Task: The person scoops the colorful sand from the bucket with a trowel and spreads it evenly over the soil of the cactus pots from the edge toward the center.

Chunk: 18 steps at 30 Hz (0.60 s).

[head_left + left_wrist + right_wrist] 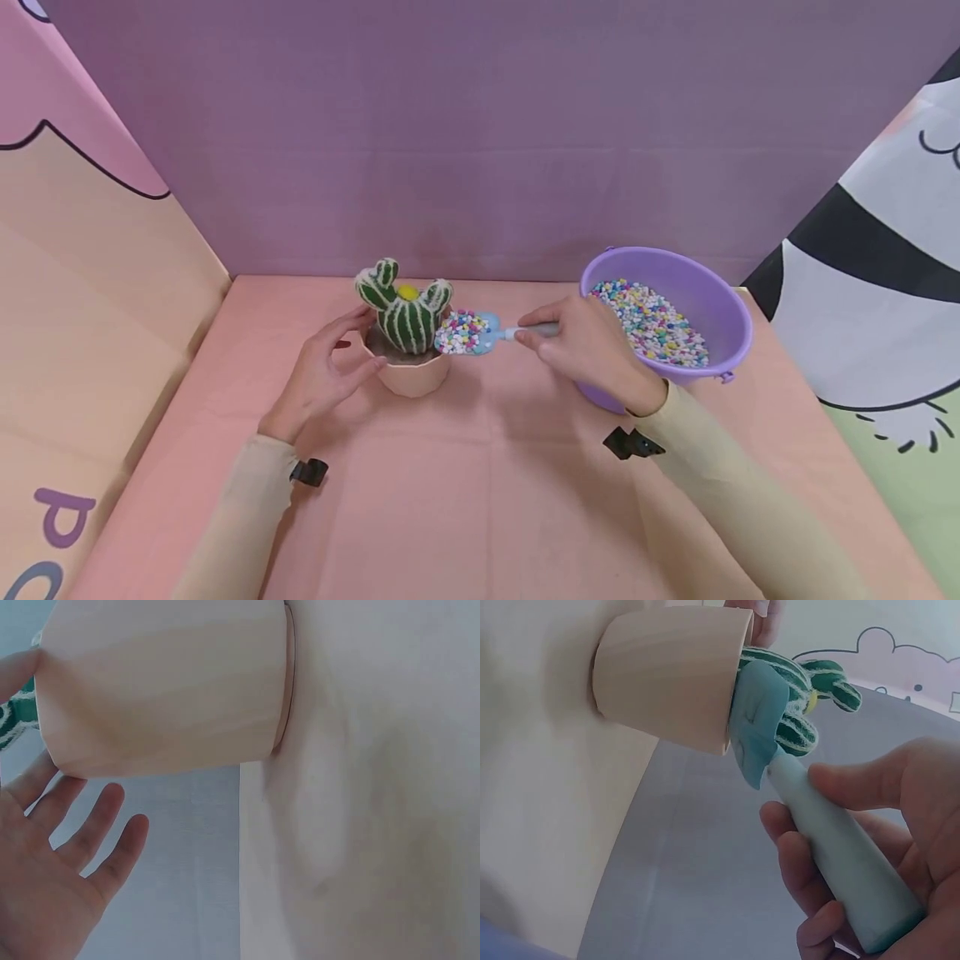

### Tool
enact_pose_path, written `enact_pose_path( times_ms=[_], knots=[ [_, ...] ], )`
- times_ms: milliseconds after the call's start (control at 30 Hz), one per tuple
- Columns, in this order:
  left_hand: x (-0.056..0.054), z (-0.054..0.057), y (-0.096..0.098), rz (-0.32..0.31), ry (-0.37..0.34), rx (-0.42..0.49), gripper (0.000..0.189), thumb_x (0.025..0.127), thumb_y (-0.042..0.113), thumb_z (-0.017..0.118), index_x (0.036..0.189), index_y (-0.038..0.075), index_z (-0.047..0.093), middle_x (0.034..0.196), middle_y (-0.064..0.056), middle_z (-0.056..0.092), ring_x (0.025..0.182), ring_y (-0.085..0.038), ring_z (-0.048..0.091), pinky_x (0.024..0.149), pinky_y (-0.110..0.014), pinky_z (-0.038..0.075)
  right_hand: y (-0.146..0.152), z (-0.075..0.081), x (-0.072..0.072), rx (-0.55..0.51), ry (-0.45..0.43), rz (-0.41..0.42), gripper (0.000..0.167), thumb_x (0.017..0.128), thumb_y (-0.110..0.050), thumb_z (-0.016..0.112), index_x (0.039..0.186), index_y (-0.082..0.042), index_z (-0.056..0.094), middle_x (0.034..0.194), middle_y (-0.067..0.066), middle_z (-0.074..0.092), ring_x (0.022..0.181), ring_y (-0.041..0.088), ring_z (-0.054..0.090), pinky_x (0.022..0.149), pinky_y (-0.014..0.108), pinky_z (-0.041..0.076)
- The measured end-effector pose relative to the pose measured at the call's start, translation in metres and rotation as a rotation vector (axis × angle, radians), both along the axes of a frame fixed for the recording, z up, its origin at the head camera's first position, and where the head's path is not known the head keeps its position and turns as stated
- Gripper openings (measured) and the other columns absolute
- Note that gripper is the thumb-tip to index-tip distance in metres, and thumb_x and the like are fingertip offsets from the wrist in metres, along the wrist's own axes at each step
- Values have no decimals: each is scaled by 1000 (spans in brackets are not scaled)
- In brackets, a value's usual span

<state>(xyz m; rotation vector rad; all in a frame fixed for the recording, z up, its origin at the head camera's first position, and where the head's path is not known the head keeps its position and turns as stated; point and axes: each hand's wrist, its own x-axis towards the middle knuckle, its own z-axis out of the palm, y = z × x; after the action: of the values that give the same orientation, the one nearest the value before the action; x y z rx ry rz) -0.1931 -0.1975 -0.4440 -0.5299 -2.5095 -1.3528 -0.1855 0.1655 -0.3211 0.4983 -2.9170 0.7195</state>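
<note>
My right hand point(588, 343) grips the grey handle of a small blue toy trowel point(759, 712). Multicoloured pebbles point(461, 332) are heaped on its blade, which overlaps the right rim of a peach flower pot point(414, 380). A green-and-white striped cactus point(408, 329) with a yellow top stands upright in this pot. On the pot's left side, my left hand point(318, 375) holds the rim between thumb and fingers. In the left wrist view, the last two fingers point(124, 855) are spread away from the pot wall point(165, 690). From the right wrist, the trowel's underside shows at the rim.
A purple bucket point(705, 304) stands at the right, partly behind my right hand and holding many small coloured pebbles point(660, 329). The pink tabletop point(450, 500) meets a purple back wall point(480, 167). Printed panels rise at the left and right.
</note>
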Motion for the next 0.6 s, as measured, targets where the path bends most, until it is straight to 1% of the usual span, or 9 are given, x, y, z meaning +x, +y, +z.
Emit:
enact_pose_path(
  times_ms=[100,200,333,433,600],
  knots=[
    [-1,1,0,-3,-6,-14,67,91,23,84,151,9,58,160,-9,56,147,-32,52,106,-57,53,-1,0,-3,18,11,12,23,92,-34,77,109,-23,87,88,-3,83,64,14,63,57,33,44],
    [-2,2,0,-1,-12,-28,66,91,24,84,151,9,59,159,-9,57,146,-31,53,105,-55,53,-1,1,-3,29,16,20,21,92,-33,77,108,-24,87,94,-2,83,73,16,69,58,32,46],
    [-2,3,0,3,-11,-38,69,91,24,84,153,9,57,151,-11,64,139,-31,58,103,-54,54,-3,3,-4,48,24,29,20,92,-33,77,107,-24,87,98,-1,84,86,18,73,62,33,50],
    [-2,4,1,9,-13,-35,73,90,25,86,155,10,55,143,-12,69,130,-31,63,102,-53,54,-5,5,-4,66,30,28,21,91,-34,78,107,-23,87,97,-1,83,88,20,74,65,35,52],
    [0,6,2,16,-20,-36,76,87,26,88,154,11,56,140,-11,70,124,-30,64,102,-52,54,-6,8,-3,80,30,18,20,91,-33,79,106,-23,87,96,0,83,87,20,74,67,37,53]
  ],
)
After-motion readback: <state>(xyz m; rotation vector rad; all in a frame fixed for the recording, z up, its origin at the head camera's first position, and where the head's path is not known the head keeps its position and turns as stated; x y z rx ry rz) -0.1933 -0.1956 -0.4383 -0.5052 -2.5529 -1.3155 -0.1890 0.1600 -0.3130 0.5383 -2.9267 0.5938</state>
